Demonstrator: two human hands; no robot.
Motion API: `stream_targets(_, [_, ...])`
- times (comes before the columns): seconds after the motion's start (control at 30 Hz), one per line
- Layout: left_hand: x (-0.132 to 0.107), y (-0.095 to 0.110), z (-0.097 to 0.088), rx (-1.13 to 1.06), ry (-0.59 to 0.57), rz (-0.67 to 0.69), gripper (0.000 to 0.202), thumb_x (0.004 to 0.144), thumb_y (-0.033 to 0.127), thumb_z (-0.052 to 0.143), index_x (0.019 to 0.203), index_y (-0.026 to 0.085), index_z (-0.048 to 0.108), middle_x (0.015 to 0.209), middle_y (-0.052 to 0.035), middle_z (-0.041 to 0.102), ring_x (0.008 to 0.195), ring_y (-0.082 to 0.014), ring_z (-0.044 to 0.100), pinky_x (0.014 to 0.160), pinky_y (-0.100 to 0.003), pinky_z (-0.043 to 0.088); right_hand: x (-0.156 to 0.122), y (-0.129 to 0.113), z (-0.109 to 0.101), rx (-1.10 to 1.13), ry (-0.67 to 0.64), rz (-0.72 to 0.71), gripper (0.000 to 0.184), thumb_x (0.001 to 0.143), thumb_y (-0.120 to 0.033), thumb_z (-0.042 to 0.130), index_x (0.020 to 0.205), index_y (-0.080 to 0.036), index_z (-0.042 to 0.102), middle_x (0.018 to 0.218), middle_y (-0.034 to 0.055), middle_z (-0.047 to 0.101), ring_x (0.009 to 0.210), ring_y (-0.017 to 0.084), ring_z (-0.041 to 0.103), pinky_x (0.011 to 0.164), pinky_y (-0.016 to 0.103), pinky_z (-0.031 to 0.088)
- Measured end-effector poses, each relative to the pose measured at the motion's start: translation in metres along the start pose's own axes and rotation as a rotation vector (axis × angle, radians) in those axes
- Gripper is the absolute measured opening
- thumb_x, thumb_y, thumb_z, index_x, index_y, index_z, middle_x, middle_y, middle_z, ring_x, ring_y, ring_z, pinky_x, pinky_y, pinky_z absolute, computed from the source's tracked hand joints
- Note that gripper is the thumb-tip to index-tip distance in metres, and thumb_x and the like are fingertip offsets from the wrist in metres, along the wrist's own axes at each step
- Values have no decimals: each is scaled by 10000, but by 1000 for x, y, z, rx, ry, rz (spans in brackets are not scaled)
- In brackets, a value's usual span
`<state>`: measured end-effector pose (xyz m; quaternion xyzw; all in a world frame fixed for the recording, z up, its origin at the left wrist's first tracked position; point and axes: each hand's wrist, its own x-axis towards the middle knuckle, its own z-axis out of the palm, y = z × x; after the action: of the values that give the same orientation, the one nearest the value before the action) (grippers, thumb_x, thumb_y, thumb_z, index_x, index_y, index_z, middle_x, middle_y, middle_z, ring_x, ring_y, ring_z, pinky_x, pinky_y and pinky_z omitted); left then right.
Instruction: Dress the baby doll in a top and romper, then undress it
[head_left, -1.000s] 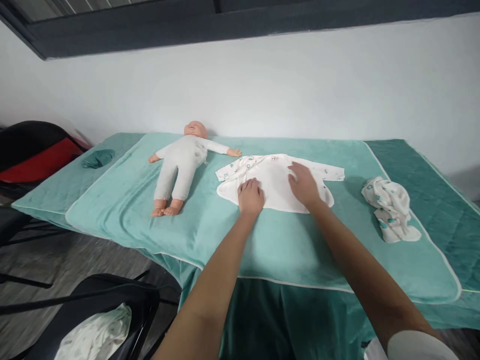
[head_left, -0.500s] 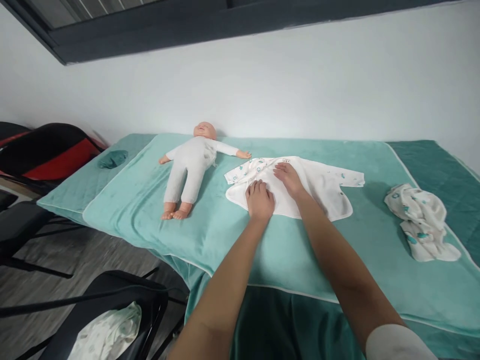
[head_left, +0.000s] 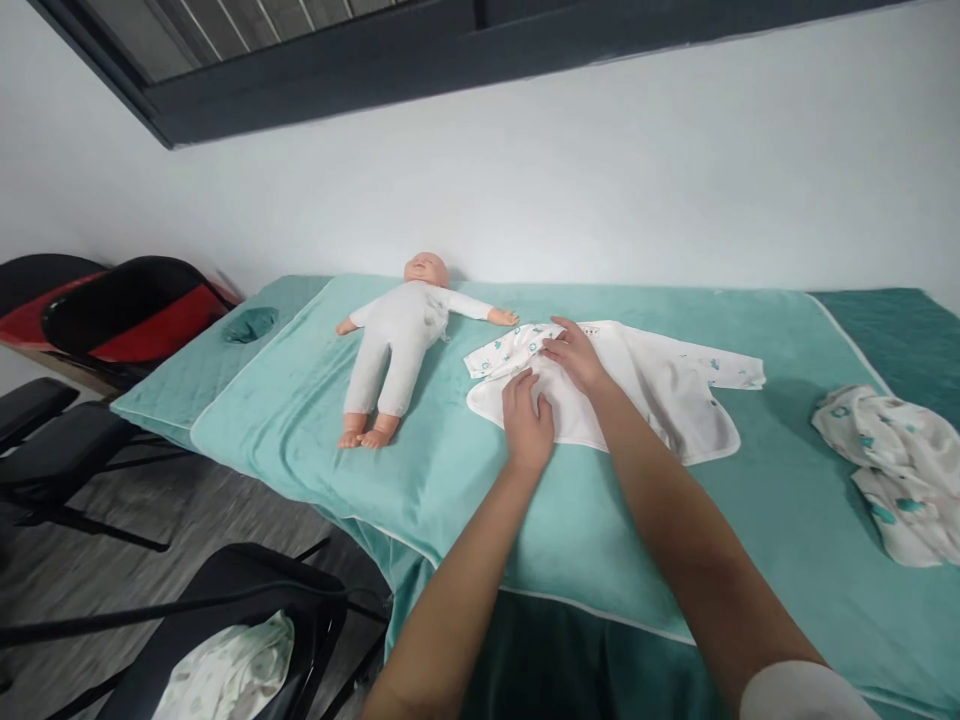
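Note:
A white baby shirt (head_left: 660, 385) with small teal prints lies spread on a teal towel (head_left: 315, 440) over the table. My left hand (head_left: 528, 425) rests flat on the shirt's lower left part, fingers stretched out. My right hand (head_left: 574, 352) lies just above it on the shirt's left front panel, fingers extended and touching the fabric near the left sleeve. A baby doll (head_left: 397, 345) in a pale suit lies on its back to the left of the shirt.
A crumpled printed garment (head_left: 896, 465) lies at the right of the towel. A small dark teal cloth (head_left: 250, 324) sits at the far left. Black and red chairs (head_left: 120, 320) stand left; a black chair (head_left: 247, 620) with a pale cloth stands near the table's front.
My right hand slid left across the shirt, from its middle to the left front panel. My left hand stayed on the lower left part. The camera view shifted left.

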<state>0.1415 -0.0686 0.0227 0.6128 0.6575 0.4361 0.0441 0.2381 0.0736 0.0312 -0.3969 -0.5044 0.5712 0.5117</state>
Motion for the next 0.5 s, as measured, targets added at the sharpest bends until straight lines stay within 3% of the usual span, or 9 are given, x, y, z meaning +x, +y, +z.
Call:
stream_targets(0.07, [1,-10,-11,46,85,-17,361,932,156,449,1283,175,533,1455,-148,530,1426,-227,432,1219,-433,347,-1,-3,-5,31,12,26,596,651,-386,748,1206,-238,585,803,-66,480,750,132,580,786,324,552])
stream_targets(0.17, [10,-28,-24,144,140,-198,473,872,153,542,1343,149,510,1499,-179,477,1444,-283,402,1215,-466,334,0,-4,-8,-37,68,18,486,671,-371,726,1122,-241,603,787,-68,490,677,113,542,712,299,527])
stream_targets(0.23, [16,-37,-27,159,112,-343,467,861,168,568,1327,151,540,1409,-165,568,1353,-304,492,1159,-479,392,2,-1,-10,-57,131,33,408,693,-360,682,1077,-248,604,810,-53,510,720,130,560,721,302,533])
stream_targets(0.3, [18,-39,-27,168,58,-365,342,881,173,551,1216,176,620,1227,-121,675,1202,-297,584,1076,-471,451,5,2,-12,-69,209,70,369,709,-351,629,1063,-253,590,867,-29,547,783,157,582,722,313,541])
stream_targets(0.37, [14,-37,-24,204,2,-226,250,900,153,526,1098,199,671,1084,-92,705,1087,-274,615,996,-432,483,6,4,-15,-120,287,89,369,713,-332,586,1072,-247,573,921,-4,582,808,177,593,704,320,537])
stream_targets(0.5, [-1,-25,-20,292,-106,239,235,932,147,518,1068,230,690,1023,-75,702,981,-228,633,854,-359,491,5,1,-20,-242,391,52,358,686,-266,561,1040,-217,567,926,11,621,786,174,589,746,319,509])
